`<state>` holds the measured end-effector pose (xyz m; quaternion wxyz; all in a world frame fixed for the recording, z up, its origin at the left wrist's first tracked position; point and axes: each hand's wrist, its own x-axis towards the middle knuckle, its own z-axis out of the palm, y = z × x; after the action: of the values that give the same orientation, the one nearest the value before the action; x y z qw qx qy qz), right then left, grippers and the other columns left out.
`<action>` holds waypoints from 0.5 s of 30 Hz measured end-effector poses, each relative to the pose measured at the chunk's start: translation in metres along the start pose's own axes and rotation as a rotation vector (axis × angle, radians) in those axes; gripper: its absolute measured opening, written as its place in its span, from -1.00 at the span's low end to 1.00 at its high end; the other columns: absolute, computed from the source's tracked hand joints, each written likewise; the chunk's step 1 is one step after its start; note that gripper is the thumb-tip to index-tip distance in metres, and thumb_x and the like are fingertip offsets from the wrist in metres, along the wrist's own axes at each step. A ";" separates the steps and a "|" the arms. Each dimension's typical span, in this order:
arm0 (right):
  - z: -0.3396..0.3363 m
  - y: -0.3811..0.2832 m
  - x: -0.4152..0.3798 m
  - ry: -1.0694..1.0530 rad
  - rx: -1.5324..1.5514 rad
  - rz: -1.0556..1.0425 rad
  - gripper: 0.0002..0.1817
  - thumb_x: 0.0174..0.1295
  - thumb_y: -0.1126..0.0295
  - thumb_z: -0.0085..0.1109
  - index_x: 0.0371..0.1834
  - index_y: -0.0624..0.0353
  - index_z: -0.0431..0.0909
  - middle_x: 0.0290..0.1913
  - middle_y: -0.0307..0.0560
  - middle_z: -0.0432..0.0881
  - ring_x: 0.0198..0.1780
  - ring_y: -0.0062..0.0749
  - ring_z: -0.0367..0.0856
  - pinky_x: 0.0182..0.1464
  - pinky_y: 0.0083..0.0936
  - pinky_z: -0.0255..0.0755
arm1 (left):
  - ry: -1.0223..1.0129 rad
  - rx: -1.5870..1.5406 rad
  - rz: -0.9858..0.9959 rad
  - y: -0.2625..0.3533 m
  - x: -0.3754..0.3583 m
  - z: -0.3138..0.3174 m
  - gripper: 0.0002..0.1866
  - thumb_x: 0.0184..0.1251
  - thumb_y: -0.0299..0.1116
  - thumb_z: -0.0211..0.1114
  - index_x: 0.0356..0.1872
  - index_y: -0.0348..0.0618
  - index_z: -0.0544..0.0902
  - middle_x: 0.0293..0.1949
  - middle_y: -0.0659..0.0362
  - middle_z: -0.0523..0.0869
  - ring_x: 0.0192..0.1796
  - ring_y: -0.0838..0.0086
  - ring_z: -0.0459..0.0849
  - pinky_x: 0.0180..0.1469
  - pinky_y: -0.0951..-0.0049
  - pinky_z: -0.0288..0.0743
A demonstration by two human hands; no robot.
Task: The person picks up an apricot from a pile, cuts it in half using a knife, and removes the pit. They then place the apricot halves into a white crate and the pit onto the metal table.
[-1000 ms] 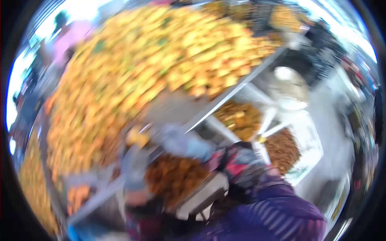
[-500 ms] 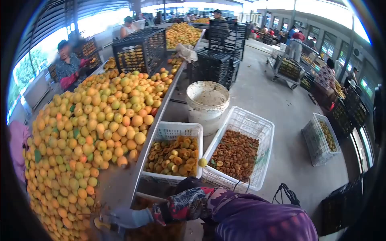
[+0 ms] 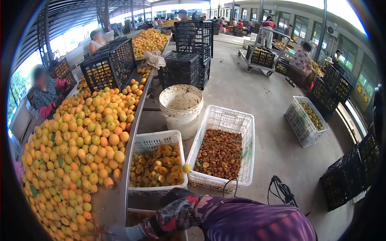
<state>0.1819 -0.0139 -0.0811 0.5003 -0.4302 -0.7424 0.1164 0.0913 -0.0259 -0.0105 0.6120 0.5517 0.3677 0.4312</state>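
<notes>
My right hand [image 3: 120, 233], in a pale glove, is at the bottom edge beside the fruit pile. Its fingers are smeared and partly cut off, so I cannot see what they hold. A floral sleeve [image 3: 177, 215] covers the forearm. Left of the hand, a large heap of orange-yellow apricots [image 3: 84, 148] covers the metal-edged table [image 3: 105, 203]. Below the table edge, a white crate [image 3: 159, 137] contains split apricots [image 3: 157, 166]. A second white crate [image 3: 247, 140] beside it has brown, shrivelled pieces [image 3: 220, 152]. My left hand is out of sight.
A dirty white bucket [image 3: 181, 116] stands behind the crates. Black crates [image 3: 181, 66] are stacked beyond it. A black cord [image 3: 281, 190] lies on the floor at right, near another fruit crate [image 3: 307, 120]. A person [image 3: 44, 90] sits across the table; others work farther back.
The view has shifted, so the crates and bucket appear farther left. My right hand has gone lower toward the bottom edge, and its fingers show less than before.
</notes>
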 end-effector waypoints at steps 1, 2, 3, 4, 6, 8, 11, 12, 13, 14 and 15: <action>-0.011 -0.009 0.003 -0.094 0.075 0.086 -0.59 0.39 0.33 -0.21 0.28 0.00 0.35 -0.30 0.20 0.56 -0.34 0.10 0.51 -0.32 -0.10 0.39 | 0.014 0.005 0.000 0.002 -0.003 0.000 -0.50 0.43 -0.22 0.10 0.31 -0.21 0.32 -0.19 0.09 0.61 -0.29 0.51 0.54 -0.21 0.50 0.44; -0.006 -0.004 0.003 -0.093 0.073 0.086 -0.59 0.39 0.33 -0.21 0.28 0.00 0.35 -0.30 0.20 0.56 -0.34 0.10 0.51 -0.32 -0.10 0.39 | 0.027 0.009 0.001 0.007 -0.006 0.000 -0.50 0.43 -0.22 0.10 0.31 -0.21 0.32 -0.19 0.08 0.61 -0.28 0.51 0.54 -0.20 0.49 0.45; 0.002 0.002 0.001 -0.023 0.067 0.046 -0.60 0.39 0.33 -0.22 0.28 -0.03 0.35 -0.29 0.20 0.57 -0.34 0.10 0.51 -0.31 -0.10 0.40 | 0.041 0.014 0.000 0.010 -0.010 0.000 -0.50 0.43 -0.22 0.10 0.31 -0.21 0.32 -0.18 0.08 0.61 -0.27 0.50 0.54 -0.20 0.49 0.45; 0.009 0.008 0.000 0.047 0.058 0.005 -0.60 0.39 0.34 -0.22 0.27 -0.05 0.36 -0.29 0.20 0.58 -0.33 0.11 0.51 -0.30 -0.10 0.41 | 0.054 0.018 0.001 0.013 -0.012 -0.001 -0.49 0.43 -0.22 0.10 0.31 -0.21 0.32 -0.17 0.07 0.61 -0.26 0.49 0.55 -0.19 0.48 0.45; -0.043 -0.041 0.011 -0.120 0.128 0.211 -0.64 0.38 0.33 -0.20 0.20 0.00 0.41 -0.31 0.19 0.58 -0.32 0.08 0.53 -0.29 -0.10 0.42 | 0.086 0.028 0.001 0.018 -0.018 -0.003 -0.49 0.43 -0.22 0.11 0.32 -0.20 0.32 -0.15 0.06 0.61 -0.24 0.48 0.56 -0.17 0.47 0.46; -0.053 -0.057 0.013 -0.291 0.200 0.418 -0.67 0.37 0.33 -0.18 0.14 0.06 0.46 -0.32 0.18 0.58 -0.31 0.05 0.54 -0.28 -0.11 0.43 | 0.120 0.037 -0.002 0.022 -0.026 -0.005 -0.49 0.43 -0.22 0.11 0.32 -0.20 0.31 -0.13 0.05 0.61 -0.22 0.47 0.57 -0.16 0.47 0.46; -0.033 -0.047 0.013 -0.331 -0.320 0.278 -0.72 0.34 0.35 -0.14 -0.01 0.13 0.53 -0.30 0.13 0.61 -0.29 -0.03 0.59 -0.24 -0.14 0.48 | 0.166 0.052 0.002 0.027 -0.033 -0.004 -0.48 0.43 -0.21 0.11 0.33 -0.19 0.31 -0.10 0.04 0.62 -0.20 0.46 0.58 -0.13 0.45 0.47; -0.035 -0.048 0.015 -0.326 -0.363 0.258 -0.73 0.34 0.33 -0.13 -0.05 0.14 0.54 -0.27 0.10 0.63 -0.27 -0.07 0.61 -0.22 -0.18 0.49 | 0.180 0.058 0.007 0.031 -0.034 -0.004 -0.48 0.43 -0.21 0.11 0.33 -0.19 0.31 -0.10 0.03 0.62 -0.19 0.45 0.58 -0.12 0.45 0.47; -0.038 -0.048 0.016 -0.322 -0.408 0.242 -0.74 0.33 0.32 -0.11 -0.08 0.15 0.55 -0.24 0.06 0.64 -0.25 -0.12 0.63 -0.20 -0.21 0.51 | 0.190 0.062 0.009 0.037 -0.035 -0.003 -0.48 0.43 -0.21 0.11 0.33 -0.19 0.31 -0.09 0.03 0.62 -0.18 0.45 0.59 -0.12 0.44 0.47; -0.044 -0.050 0.019 -0.317 -0.410 0.243 -0.74 0.33 0.32 -0.11 -0.08 0.15 0.55 -0.24 0.06 0.64 -0.25 -0.12 0.63 -0.20 -0.21 0.51 | 0.186 0.064 0.011 0.032 -0.032 -0.010 -0.48 0.43 -0.21 0.11 0.33 -0.19 0.31 -0.09 0.03 0.62 -0.18 0.45 0.59 -0.12 0.44 0.47; -0.052 -0.052 0.024 -0.380 -0.333 0.394 -0.72 0.34 0.24 -0.08 -0.08 0.12 0.56 -0.18 0.05 0.64 -0.23 -0.13 0.63 -0.17 -0.25 0.51 | 0.139 0.075 0.016 0.019 -0.027 -0.027 -0.46 0.42 -0.21 0.12 0.35 -0.18 0.29 0.02 -0.01 0.58 -0.04 0.39 0.58 -0.05 0.44 0.49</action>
<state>0.1957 -0.0409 -0.0094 0.2434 -0.6120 -0.7339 0.1660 0.0546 -0.0410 0.0040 0.5605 0.5458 0.4209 0.4591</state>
